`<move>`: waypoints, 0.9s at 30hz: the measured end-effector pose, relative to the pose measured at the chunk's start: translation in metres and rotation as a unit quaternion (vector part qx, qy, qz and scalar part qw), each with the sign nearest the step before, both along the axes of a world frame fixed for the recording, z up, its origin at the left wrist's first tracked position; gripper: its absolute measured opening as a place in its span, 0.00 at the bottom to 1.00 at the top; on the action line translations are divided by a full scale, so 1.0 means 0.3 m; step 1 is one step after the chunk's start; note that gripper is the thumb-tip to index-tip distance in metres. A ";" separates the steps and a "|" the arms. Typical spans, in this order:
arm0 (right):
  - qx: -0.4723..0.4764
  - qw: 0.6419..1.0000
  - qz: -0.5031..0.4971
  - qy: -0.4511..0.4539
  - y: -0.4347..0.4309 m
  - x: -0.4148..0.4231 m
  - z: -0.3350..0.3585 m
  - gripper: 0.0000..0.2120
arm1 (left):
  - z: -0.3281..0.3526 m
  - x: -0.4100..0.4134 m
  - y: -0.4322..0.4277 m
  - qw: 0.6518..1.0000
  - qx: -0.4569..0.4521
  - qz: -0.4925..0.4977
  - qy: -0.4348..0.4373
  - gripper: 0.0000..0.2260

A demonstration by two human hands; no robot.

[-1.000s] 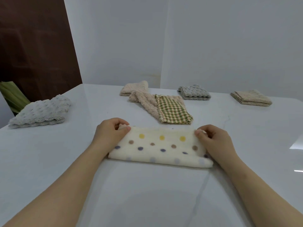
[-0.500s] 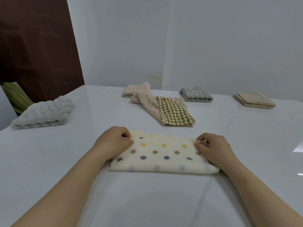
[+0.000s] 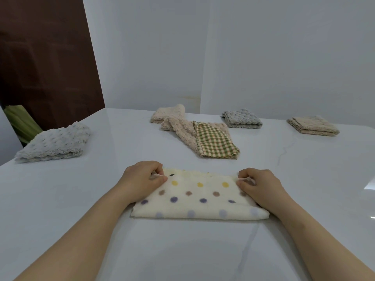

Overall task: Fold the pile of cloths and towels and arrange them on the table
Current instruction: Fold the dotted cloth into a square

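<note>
A cream cloth with coloured dots (image 3: 199, 196) lies folded into a wide strip on the white table (image 3: 182, 250), right in front of me. My left hand (image 3: 142, 179) pinches its far left corner with curled fingers. My right hand (image 3: 260, 186) pinches the far right corner the same way. Behind it lies an unfolded beige fluffy towel with a green checked side (image 3: 215, 141).
Folded cloths sit around the table: a pale grey bobbled one (image 3: 54, 142) at the left edge, a beige one (image 3: 167, 115) at the back, a grey one (image 3: 241, 118) and a tan one (image 3: 312, 125) at the back right. A brown panel stands far left.
Both hands stayed on the far corners of the dotted cloth and settled them flat on the table. The view tilted slightly; the cloth reads a little closer and lower.
</note>
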State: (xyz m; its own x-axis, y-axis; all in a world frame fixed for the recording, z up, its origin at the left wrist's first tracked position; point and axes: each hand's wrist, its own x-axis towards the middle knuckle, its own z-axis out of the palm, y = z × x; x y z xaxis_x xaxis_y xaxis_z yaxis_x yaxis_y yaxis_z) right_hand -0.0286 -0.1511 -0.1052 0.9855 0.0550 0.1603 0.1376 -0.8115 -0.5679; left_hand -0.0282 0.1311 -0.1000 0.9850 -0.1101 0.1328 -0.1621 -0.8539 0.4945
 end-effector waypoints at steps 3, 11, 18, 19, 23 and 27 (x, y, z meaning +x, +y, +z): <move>-0.002 1.000 0.006 -0.012 0.000 -0.001 0.003 0.05 | 0.007 0.005 -0.003 0.999 0.037 0.006 -0.006 0.10; 0.026 0.999 0.004 -0.031 0.016 -0.016 0.017 0.06 | 0.019 -0.004 -0.002 0.991 -0.121 0.039 -0.033 0.06; 0.369 0.929 -0.029 0.018 0.030 -0.034 0.046 0.08 | 0.051 -0.022 -0.012 0.895 -0.434 0.098 -0.038 0.04; 0.412 0.910 -0.022 0.041 0.032 -0.034 0.048 0.08 | 0.057 -0.026 -0.013 0.884 -0.457 0.093 -0.041 0.05; 0.509 0.850 0.009 0.137 0.031 -0.034 0.058 0.08 | 0.063 -0.031 -0.014 0.871 -0.482 0.092 -0.027 0.06; 0.541 0.823 0.011 0.173 0.024 -0.034 0.066 0.14 | 0.065 -0.029 -0.002 0.863 -0.487 0.133 0.004 0.03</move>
State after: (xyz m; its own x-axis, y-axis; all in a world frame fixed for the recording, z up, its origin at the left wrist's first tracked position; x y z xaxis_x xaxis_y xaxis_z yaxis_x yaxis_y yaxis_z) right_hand -0.0387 -0.1438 -0.0855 0.9832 0.0823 -0.1627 -0.1761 0.1965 -0.9646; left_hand -0.0369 0.1305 -0.0806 0.9595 0.2804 0.0275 -0.0175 -0.0380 0.9991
